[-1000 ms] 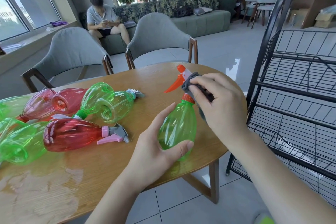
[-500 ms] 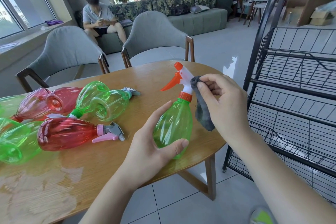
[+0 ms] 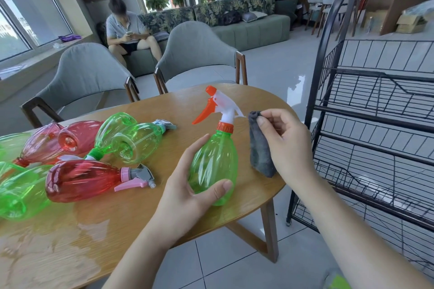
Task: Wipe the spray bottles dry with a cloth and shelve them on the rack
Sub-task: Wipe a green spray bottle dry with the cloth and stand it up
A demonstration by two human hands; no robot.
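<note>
Green translucent plastic spray bottle (image 3: pixel 212 166) is gripped upright by left-hand fingers (image 3: pixel 222 186); grey cloth (image 3: pixel 259 148), pinched by right hand (image 3: pixel 285 142), hangs at three o'clock. Wiping appears finished; shelving on black wire rack (image 3: pixel 375 112) is judged next.

Six green spray bottles (image 3: pixel 212 164), three red bottles (image 3: pixel 82 180), one cloth (image 3: pixel 259 150), one rack (image 3: pixel 380 138).

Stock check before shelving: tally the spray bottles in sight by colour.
Green spray bottles: 5, one of them held in the left hand
Red spray bottles: 3
Total: 8, though the left edge of the picture may cut off more.
</note>
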